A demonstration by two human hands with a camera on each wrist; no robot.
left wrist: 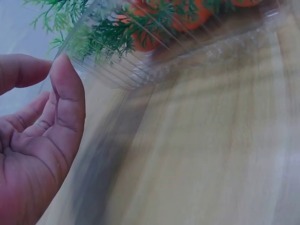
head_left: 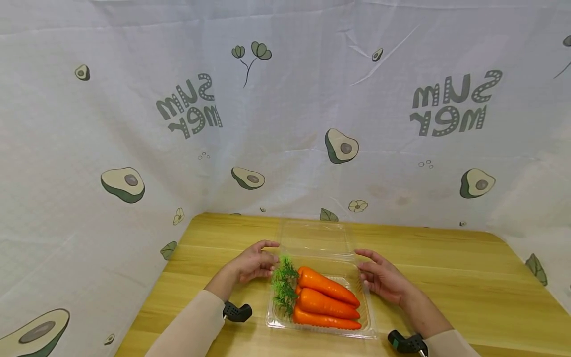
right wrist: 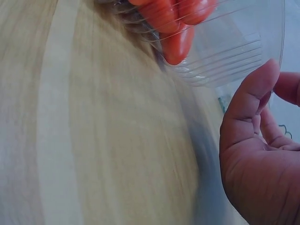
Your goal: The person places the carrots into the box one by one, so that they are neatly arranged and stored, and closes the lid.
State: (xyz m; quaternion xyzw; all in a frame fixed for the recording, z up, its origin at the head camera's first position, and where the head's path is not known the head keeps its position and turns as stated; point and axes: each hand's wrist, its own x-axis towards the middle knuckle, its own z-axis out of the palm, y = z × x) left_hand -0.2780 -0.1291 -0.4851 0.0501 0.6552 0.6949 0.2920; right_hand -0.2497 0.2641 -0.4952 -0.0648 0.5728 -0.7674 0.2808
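A clear plastic clamshell box (head_left: 321,333) stands at the table's front middle with its lid (head_left: 316,238) folded back. Inside lie several orange carrots (head_left: 327,303), tips to the right, their feathery green tops (head_left: 284,285) bunched at the left wall. My left hand (head_left: 255,263) is at the box's far left corner; in the left wrist view its thumb (left wrist: 68,89) and forefinger pinch the rim. At the far right corner my right hand (head_left: 384,278) does likewise, thumb (right wrist: 251,89) against the rim in the right wrist view. Its other fingers are partly hidden.
The wooden table (head_left: 446,277) reaches out on both sides of the box. Behind it and at the left hangs a white curtain (head_left: 285,114) printed with avocados. Each wrist wears a black camera mount (head_left: 237,312).
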